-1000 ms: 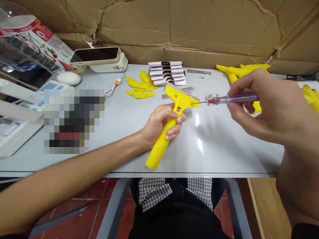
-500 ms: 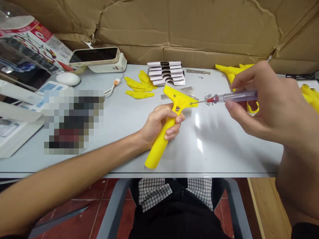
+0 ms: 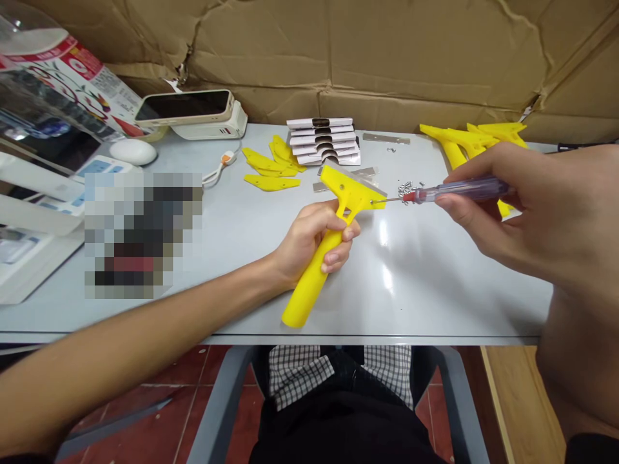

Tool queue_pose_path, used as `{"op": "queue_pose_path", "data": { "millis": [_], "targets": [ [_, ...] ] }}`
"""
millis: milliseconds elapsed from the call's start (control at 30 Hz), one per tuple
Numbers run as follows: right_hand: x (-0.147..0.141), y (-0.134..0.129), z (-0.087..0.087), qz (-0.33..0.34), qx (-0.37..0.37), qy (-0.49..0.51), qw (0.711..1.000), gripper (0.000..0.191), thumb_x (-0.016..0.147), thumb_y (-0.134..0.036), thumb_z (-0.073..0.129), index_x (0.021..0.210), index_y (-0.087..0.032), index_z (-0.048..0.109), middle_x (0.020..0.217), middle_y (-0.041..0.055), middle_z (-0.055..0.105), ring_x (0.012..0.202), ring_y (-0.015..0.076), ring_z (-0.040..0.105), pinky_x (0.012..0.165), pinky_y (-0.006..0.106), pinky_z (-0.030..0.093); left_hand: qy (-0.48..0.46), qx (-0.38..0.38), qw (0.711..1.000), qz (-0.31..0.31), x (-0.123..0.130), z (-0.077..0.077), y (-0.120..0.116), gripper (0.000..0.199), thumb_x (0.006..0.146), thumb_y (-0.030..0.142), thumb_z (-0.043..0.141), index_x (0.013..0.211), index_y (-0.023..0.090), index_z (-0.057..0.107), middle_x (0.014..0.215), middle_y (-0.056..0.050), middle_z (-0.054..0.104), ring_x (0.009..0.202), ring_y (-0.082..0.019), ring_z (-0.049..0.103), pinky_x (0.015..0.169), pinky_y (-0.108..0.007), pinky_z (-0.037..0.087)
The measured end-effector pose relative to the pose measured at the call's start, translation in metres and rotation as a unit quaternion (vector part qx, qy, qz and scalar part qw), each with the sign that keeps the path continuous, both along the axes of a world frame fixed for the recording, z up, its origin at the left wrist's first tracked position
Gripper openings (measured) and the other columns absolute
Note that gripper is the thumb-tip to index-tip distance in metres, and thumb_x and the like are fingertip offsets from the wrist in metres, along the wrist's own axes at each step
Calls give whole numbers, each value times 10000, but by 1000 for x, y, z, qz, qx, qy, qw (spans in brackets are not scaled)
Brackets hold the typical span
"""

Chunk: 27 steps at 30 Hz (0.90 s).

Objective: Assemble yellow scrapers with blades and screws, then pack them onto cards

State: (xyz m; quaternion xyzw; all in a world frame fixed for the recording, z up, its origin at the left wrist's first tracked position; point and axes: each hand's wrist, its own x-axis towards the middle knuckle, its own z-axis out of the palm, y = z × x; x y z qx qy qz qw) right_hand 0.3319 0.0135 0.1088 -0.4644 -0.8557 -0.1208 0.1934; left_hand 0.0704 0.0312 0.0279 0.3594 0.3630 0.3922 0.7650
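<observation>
My left hand point(image 3: 322, 241) is wrapped round the handle of a yellow scraper point(image 3: 307, 287), whose head tilts up and away from me. A metal blade edge shows along the head's far side, and two small screws sit in its face. In my right hand point(image 3: 527, 212) is a screwdriver point(image 3: 449, 189) with a clear purplish handle and a red collar. Its tip meets the screw at the right end of the scraper head. Just beyond the shaft lies a small heap of screws point(image 3: 405, 188).
Yellow blade covers point(image 3: 271, 183) lie left of a stack of white paper packets point(image 3: 323, 138). Behind are a loose blade point(image 3: 385, 138) and more yellow scrapers point(image 3: 452, 138) at the right. A phone point(image 3: 186, 104) rests on a white device; cardboard point(image 3: 367, 51) walls the back.
My right hand has turned around the screwdriver handle, knuckles rolling over to the right. The tip stays at the same screw, and the left hand keeps the scraper almost still.
</observation>
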Motion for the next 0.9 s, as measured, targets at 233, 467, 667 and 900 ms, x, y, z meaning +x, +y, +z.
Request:
{"op": "queue_pose_path", "data": {
  "millis": [233, 467, 667, 900],
  "targets": [
    [4, 8, -2, 33, -4, -12, 999, 169, 1027, -351, 651, 1035, -219, 757, 754, 31, 747, 680, 257, 702, 624, 400, 421, 0, 4, 1000, -11, 0, -1, 0, 137, 679, 268, 685, 644, 191, 578, 454, 33, 468, 308, -73, 343, 293, -199, 275],
    [8, 14, -3, 59, -106, -31, 992, 331, 1065, -271, 562, 1263, -319, 823, 998, 18, 819, 829, 237, 736, 744, 390, 488, -6, 3, 999, -33, -1, -2, 3, 149, 721, 290, 695, 703, 176, 602, 470, 27, 500, 311, -80, 386, 312, -203, 311],
    [4, 20, -12, 33, -108, -35, 993, 275, 999, -261, 617, 1183, -293, 819, 1020, 23, 822, 847, 257, 731, 755, 399, 477, -38, 4, 999, -2, 2, -1, 5, 200, 716, 247, 725, 809, 190, 558, 710, -16, 673, 419, -115, 554, 370, -234, 443],
    [5, 26, -11, 7, -124, -35, 992, 140, 931, -236, 635, 1025, -266, 735, 985, 49, 789, 864, 266, 705, 782, 403, 495, -22, 24, 999, 27, 4, -7, 5, 214, 781, 258, 750, 918, 153, 623, 839, -39, 708, 518, -135, 620, 475, -283, 526]
  ]
}}
